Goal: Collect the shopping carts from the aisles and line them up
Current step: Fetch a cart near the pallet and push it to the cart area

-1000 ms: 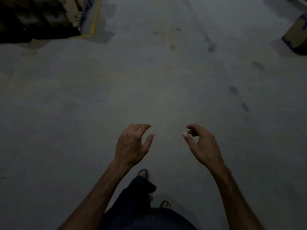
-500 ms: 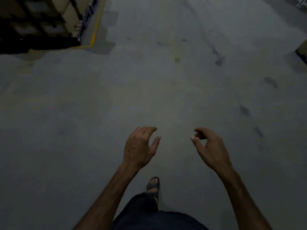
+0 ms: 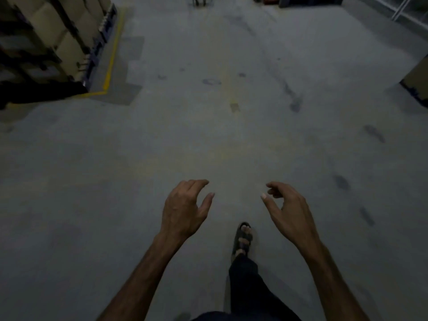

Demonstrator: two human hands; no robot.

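Note:
My left hand (image 3: 185,207) and my right hand (image 3: 287,209) hang in front of me over the grey concrete floor (image 3: 208,140), fingers loosely curled, both holding nothing. At the very top edge, far down the aisle, the wheeled base of what may be a cart (image 3: 199,0) just shows; the rest of it is cut off. My right foot in a dark sandal (image 3: 242,239) is stepping forward between my arms.
Racking with cardboard boxes (image 3: 46,42) stands at the left behind a yellow floor line (image 3: 111,59). A box on a blue pallet (image 3: 416,82) juts in at the right edge. Pallets and dark items (image 3: 308,0) sit at the far top right.
I have walked forward: the racking and floor marks slid toward me and the far end of the aisle came into view. My right foot stepped ahead. Both hands kept their pose.

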